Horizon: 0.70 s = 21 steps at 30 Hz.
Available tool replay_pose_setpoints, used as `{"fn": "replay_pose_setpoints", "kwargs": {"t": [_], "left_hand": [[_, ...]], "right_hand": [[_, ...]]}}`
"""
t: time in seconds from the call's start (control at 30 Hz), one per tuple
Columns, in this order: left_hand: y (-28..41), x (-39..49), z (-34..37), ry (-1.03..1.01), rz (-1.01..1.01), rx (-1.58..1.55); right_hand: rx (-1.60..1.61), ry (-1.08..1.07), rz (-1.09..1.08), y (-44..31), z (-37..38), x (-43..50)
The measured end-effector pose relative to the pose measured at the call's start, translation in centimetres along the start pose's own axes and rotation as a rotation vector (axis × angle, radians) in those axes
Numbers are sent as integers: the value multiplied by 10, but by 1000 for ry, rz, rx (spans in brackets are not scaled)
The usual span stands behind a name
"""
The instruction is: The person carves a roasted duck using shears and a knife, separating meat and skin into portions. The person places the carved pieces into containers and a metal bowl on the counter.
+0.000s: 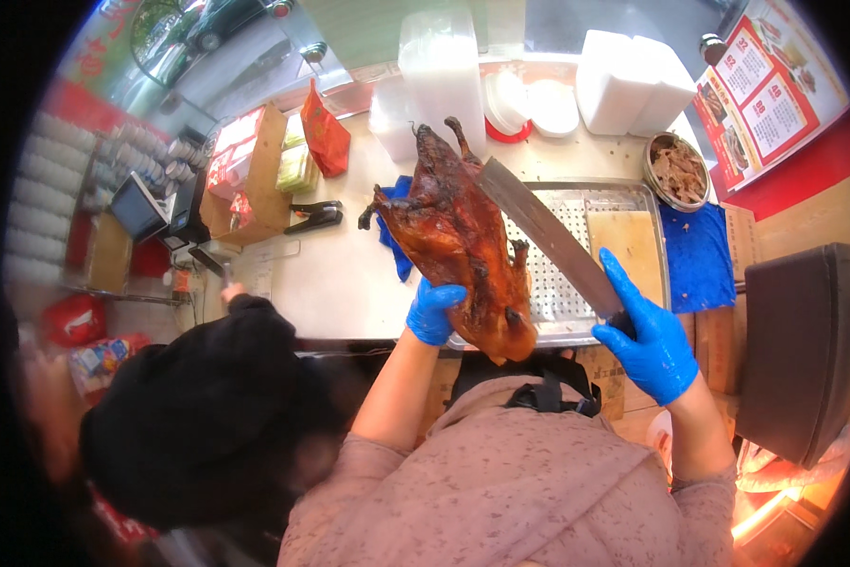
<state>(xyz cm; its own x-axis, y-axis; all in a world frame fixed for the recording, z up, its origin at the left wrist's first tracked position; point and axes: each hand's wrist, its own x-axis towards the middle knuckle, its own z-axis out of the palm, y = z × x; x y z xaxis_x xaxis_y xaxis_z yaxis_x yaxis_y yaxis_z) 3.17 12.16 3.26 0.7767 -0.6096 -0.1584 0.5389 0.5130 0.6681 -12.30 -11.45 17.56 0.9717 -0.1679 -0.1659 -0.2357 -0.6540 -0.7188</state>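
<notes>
A whole roast duck (460, 234) with browned, glossy skin is held up over the counter. My left hand (433, 312), in a blue glove, grips its lower left side; some fingers are hidden beneath it. My right hand (648, 347), gloved too, is closed around the dark handle of a long, broad-bladed knife (549, 237), index finger stretched along the blade. The blade slants up to the left, its tip overlapping the duck's upper right edge; whether they touch I cannot tell. Below lies a perforated metal tray (559, 283) with a yellowish cutting board (630, 248) at its right side.
A metal bowl of meat pieces (678, 173) stands at the tray's upper right, above a blue cloth (701, 259). Stacked plastic containers (439, 64) and white foam boxes (630, 85) line the back. A black stapler (313, 216) lies left. A person in black (212, 418) is close on my left.
</notes>
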Motion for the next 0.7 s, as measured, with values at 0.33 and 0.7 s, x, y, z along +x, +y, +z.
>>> {"fn": "replay_pose_setpoints", "kwargs": {"t": [0.33,0.7], "left_hand": [[-5,-2,11,-2,25,-11],[-3,-6,10,3,50,-25]], "right_hand": [[-17,115,-74,6,8,-8],[-346,212,-144,-21,4,-7]]}}
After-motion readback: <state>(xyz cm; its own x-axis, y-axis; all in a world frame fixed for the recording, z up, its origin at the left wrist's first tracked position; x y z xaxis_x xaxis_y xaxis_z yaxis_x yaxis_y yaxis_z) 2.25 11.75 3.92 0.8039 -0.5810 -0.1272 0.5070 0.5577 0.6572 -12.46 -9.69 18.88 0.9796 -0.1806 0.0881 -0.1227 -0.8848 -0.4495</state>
